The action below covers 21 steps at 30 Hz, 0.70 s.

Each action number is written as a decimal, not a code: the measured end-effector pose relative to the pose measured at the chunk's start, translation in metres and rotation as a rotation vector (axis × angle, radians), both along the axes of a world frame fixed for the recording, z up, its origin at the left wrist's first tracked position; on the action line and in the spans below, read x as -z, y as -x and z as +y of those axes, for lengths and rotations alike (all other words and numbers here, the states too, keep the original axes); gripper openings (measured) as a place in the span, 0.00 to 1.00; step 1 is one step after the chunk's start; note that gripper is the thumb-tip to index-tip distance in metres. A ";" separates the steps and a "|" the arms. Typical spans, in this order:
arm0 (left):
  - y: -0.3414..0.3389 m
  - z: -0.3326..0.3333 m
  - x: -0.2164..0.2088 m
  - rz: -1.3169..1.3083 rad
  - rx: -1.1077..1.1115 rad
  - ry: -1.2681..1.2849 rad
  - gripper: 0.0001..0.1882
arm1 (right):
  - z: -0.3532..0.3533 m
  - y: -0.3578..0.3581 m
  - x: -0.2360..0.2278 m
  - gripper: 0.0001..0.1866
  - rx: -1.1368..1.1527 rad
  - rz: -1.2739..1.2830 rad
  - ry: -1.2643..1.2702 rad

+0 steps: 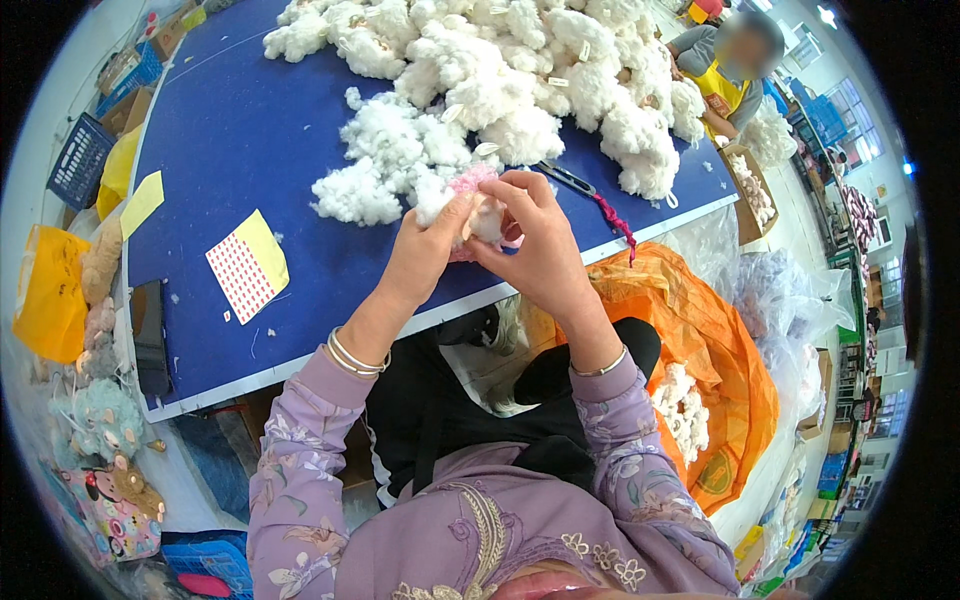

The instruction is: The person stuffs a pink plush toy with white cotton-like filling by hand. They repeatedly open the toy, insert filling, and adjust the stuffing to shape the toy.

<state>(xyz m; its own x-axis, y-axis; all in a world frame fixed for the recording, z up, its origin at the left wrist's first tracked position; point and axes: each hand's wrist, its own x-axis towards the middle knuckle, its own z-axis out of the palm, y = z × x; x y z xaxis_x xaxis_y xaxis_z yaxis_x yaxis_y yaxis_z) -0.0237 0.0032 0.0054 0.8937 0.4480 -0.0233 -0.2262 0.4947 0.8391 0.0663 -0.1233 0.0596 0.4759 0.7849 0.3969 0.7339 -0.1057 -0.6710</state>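
Over the table's near edge, my left hand and my right hand are both closed on a small pink-and-white plush piece. White filling shows at it, and my fingers cover much of its shape. A loose heap of white stuffing lies just beyond my left hand. Past my right fingers lies a dark metal tool, seemingly tweezers or snips, with a magenta cord tied to it. Behind these rises a large pile of fluffy white plush pieces, some with small tags.
On the blue table lie a sheet of red stickers, a yellow paper and a dark phone-like object. An orange sack of white pieces stands at my right. Another person sits at the far right.
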 end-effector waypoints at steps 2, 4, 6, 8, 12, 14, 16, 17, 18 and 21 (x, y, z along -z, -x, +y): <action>-0.001 0.002 0.004 -0.016 -0.005 0.048 0.17 | 0.000 0.001 0.002 0.28 0.007 0.004 -0.015; -0.002 0.001 0.005 -0.005 -0.042 0.022 0.17 | 0.003 0.004 0.003 0.27 0.006 -0.050 -0.024; -0.002 -0.001 0.003 0.010 -0.063 0.005 0.17 | 0.004 0.004 0.004 0.25 0.005 -0.070 -0.020; 0.001 -0.002 -0.002 0.026 -0.071 -0.006 0.16 | 0.005 0.002 0.002 0.24 0.001 -0.059 -0.008; -0.004 0.004 0.012 0.014 -0.103 -0.044 0.16 | 0.006 -0.003 0.011 0.21 0.068 0.056 -0.178; -0.003 0.002 0.008 0.011 -0.125 -0.057 0.16 | 0.004 -0.004 0.017 0.20 0.095 0.146 -0.207; -0.002 -0.004 -0.002 -0.020 -0.183 -0.003 0.15 | 0.003 -0.004 0.026 0.18 0.111 0.269 -0.241; -0.002 -0.006 -0.006 -0.035 -0.213 0.022 0.15 | 0.004 -0.002 0.031 0.17 0.109 0.348 -0.262; -0.002 -0.006 -0.004 -0.022 -0.207 -0.051 0.14 | 0.004 -0.002 0.033 0.15 0.108 0.427 -0.282; 0.000 -0.003 0.003 0.012 -0.214 -0.215 0.13 | 0.002 0.003 0.020 0.13 0.150 0.741 -0.249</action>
